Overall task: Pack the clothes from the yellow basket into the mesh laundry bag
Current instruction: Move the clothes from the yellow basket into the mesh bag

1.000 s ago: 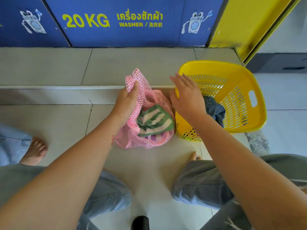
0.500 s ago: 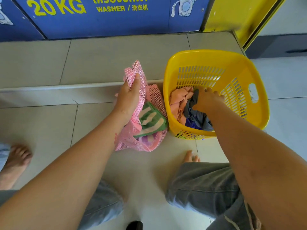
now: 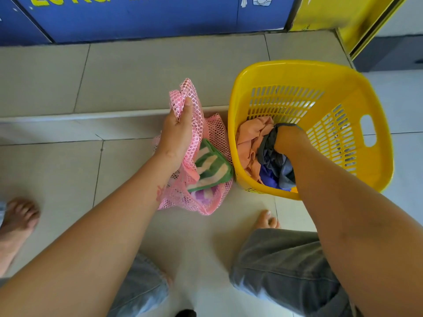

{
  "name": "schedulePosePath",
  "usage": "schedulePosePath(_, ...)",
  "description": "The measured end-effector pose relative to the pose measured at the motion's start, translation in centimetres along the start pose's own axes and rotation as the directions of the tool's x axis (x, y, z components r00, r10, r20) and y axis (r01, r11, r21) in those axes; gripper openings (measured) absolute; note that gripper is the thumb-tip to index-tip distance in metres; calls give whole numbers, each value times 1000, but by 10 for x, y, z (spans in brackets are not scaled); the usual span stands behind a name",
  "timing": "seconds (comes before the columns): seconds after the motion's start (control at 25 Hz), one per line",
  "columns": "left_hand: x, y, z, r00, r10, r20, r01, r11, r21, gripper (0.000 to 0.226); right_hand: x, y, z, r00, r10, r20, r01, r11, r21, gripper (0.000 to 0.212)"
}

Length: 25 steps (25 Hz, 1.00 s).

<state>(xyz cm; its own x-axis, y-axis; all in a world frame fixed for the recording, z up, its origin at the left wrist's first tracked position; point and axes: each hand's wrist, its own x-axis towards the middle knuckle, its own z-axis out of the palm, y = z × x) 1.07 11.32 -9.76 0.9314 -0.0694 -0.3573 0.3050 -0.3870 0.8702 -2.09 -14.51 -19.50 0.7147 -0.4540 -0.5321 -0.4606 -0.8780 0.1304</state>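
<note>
A pink mesh laundry bag (image 3: 212,197) stands on the tiled floor, mouth held up. My left hand (image 3: 177,136) grips its upper rim. Inside the bag lies a green-and-cream striped cloth (image 3: 211,167) over something purple. Right beside it stands the yellow basket (image 3: 270,72). My right hand (image 3: 289,141) is down inside the basket, closed on a dark grey garment (image 3: 278,163). An orange garment (image 3: 248,143) and a blue one (image 3: 267,178) lie under and around it.
A raised tile step (image 3: 114,115) runs behind the bag and basket, with blue washer panels (image 3: 148,17) beyond. My knees and bare feet (image 3: 266,219) frame the floor in front. Another bare foot (image 3: 17,218) is at the far left.
My right hand went from hovering over the basket rim down into the basket and closed on the grey garment. The left hand kept holding the bag's rim.
</note>
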Motion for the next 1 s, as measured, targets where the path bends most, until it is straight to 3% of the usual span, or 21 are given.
schedulePosePath(0.16,-17,8,-17,998,45,-36,-46,999,-26,61,-39,-3,-28,968,22,-249,42,968,246,39)
schedulePosePath(0.28,-34,13,-33,994,84,-63,-87,995,-46,59,-75,-14,-57,872,-25,-489,239,894,380,44)
schedulePosePath(0.4,-44,16,-50,990,118,-74,-122,991,-59,55,-106,-31,-79,734,-54,-677,516,693,504,29)
schedulePosePath(0.48,-50,16,-63,993,95,-68,-98,994,-44,59,-130,-39,-91,736,-51,-675,593,531,605,14)
schedulePosePath(0.56,-56,15,-74,995,93,-44,-94,995,-38,60,-157,-44,-103,721,-47,-691,647,402,648,14)
schedulePosePath(0.68,-59,15,-84,994,105,-16,-106,993,-51,53,-194,-52,-125,624,-33,-781,769,205,605,16)
schedulePosePath(0.76,-59,16,-88,994,106,-9,-106,992,-69,51,-209,-59,-139,539,-106,-836,841,128,526,24)
schedulePosePath(0.88,-52,16,-91,996,92,-11,-93,981,-172,49,-209,-84,-134,455,-360,-815,890,216,401,26)
schedulePosePath(1.0,-42,12,-94,998,56,-20,-59,980,-189,70,-189,-121,-99,503,-633,-588,863,401,307,41)
